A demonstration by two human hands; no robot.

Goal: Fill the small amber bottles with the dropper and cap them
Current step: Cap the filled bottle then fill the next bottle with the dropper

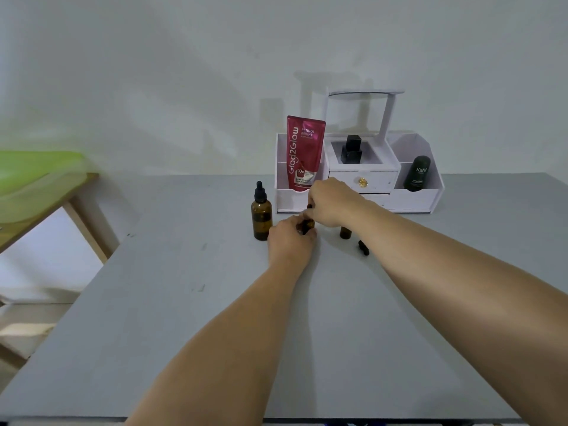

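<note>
My left hand (290, 238) grips a small amber bottle (306, 225) on the grey table (184, 302); only the bottle's top shows between my fingers. My right hand (330, 204) is just above it, its fingers pinching a small dark piece (309, 206) at the bottle's mouth, mostly hidden. A second small amber bottle (345, 232) stands uncapped to the right, partly behind my right wrist. A black dropper cap (363, 248) lies on the table near it. A taller amber dropper bottle (262, 212) stands to the left, capped.
A white organizer (412, 199) stands at the back against the wall with a red pouch (302, 152), a black perfume bottle (351, 150) and a dark roll-on (417, 173). A wooden table with a green sheet (37, 176) is at the left.
</note>
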